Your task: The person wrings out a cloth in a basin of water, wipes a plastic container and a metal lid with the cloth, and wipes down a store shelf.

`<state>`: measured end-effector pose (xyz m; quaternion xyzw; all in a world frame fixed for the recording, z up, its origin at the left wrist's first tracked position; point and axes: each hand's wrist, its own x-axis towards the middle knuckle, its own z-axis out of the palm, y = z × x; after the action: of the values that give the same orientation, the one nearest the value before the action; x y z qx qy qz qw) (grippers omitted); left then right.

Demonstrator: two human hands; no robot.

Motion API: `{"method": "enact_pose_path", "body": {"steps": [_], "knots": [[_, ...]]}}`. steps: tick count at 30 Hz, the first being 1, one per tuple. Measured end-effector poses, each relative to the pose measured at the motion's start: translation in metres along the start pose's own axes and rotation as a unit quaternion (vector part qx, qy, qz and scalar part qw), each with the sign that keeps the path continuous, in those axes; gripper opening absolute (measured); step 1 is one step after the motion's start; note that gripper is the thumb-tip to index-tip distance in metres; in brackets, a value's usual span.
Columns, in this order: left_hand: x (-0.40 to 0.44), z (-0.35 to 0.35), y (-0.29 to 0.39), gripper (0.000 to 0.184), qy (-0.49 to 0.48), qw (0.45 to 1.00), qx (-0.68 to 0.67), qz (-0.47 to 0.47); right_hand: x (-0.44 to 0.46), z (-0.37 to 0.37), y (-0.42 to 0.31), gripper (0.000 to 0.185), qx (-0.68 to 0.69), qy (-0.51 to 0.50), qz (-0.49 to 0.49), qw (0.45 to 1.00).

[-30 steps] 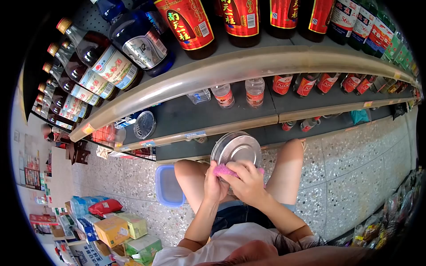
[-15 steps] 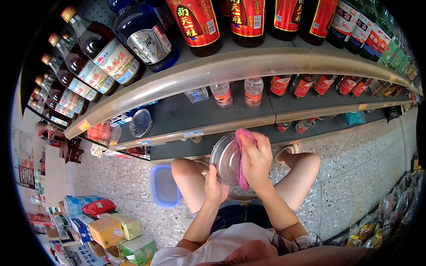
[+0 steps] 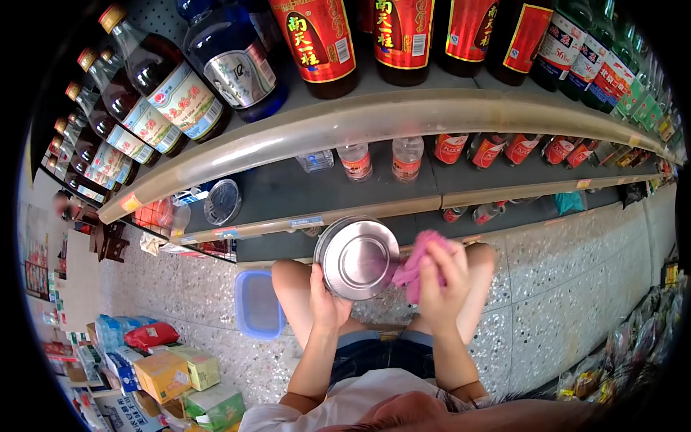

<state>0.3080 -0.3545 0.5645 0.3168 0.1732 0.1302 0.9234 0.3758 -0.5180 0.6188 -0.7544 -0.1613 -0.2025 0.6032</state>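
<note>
My left hand (image 3: 327, 301) grips a round container (image 3: 360, 259) by its lower left edge, above my knees. A shiny silver metal end with ring-shaped ridges faces me; the rest of the container is hidden behind it. To the right, my right hand (image 3: 440, 284) has its fingers closed around a bunched pink cloth (image 3: 419, 265). The cloth hangs close by the container's right edge, and I cannot tell whether they touch. A blue-rimmed plastic tub (image 3: 260, 333) stands on the floor to the left of my legs.
Ahead is a shelf unit with a curved front rail (image 3: 403, 119). Dark bottles (image 3: 173, 86) and red-labelled bottles (image 3: 317, 43) stand on top. The lower shelf holds small clear bottles (image 3: 407, 158) and a round clear tub (image 3: 222, 201). Stacked cartons (image 3: 162, 376) sit at lower left.
The container has turned so its metal end faces me instead of its clear side. My right hand with the cloth has moved right, away from the container.
</note>
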Motion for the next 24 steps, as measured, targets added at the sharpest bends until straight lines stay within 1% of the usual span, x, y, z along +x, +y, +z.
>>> {"method": "enact_pose_path", "body": {"steps": [2, 5, 8, 10, 13, 14, 17, 18, 21, 22, 24], "knots": [[0.002, 0.001, -0.004, 0.058, -0.005, 1.0, 0.018, -0.003, 0.001, 0.006, -0.015, 0.022, -0.011, -0.044, -0.046, 0.998], [-0.002, 0.006, -0.01, 0.06, -0.022, 0.999, 0.039, -0.011, 0.005, 0.033, -0.015, 0.027, 0.018, -0.116, -0.082, 0.99], [-0.001, 0.005, -0.012, 0.062, -0.025, 0.997, 0.066, -0.001, 0.005, 0.046, -0.009, 0.032, -0.121, -0.142, -0.154, 0.97], [-0.002, 0.003, -0.01, 0.06, -0.03, 0.997, 0.066, 0.009, -0.005, 0.053, -0.001, 0.034, -0.107, -0.152, -0.152, 0.971], [-0.004, 0.004, -0.007, 0.057, 0.01, 0.999, 0.042, 0.007, -0.02, 0.053, 0.003, 0.037, -0.087, -0.193, -0.171, 0.962], [0.0, -0.003, -0.009, 0.054, 0.028, 0.999, 0.016, 0.006, -0.024, 0.052, 0.004, 0.038, -0.081, -0.21, -0.182, 0.957], [0.004, -0.01, -0.008, 0.055, 0.034, 0.999, 0.027, 0.005, -0.035, 0.044, 0.011, 0.036, -0.049, -0.262, -0.197, 0.943], [0.004, -0.003, -0.005, 0.055, 0.068, 0.998, 0.017, -0.008, -0.037, 0.042, 0.012, 0.032, -0.04, -0.264, -0.198, 0.943], [0.004, 0.016, 0.005, 0.056, 0.068, 0.997, 0.019, 0.01, -0.04, 0.033, 0.016, 0.032, -0.037, -0.28, -0.221, 0.934], [0.004, 0.015, 0.007, 0.057, 0.031, 0.999, 0.008, 0.012, -0.04, 0.029, 0.018, 0.032, -0.038, -0.281, -0.221, 0.933], [0.004, 0.023, 0.012, 0.058, 0.033, 0.999, 0.021, 0.022, -0.04, 0.021, 0.021, 0.033, -0.044, -0.284, -0.221, 0.932]]}}
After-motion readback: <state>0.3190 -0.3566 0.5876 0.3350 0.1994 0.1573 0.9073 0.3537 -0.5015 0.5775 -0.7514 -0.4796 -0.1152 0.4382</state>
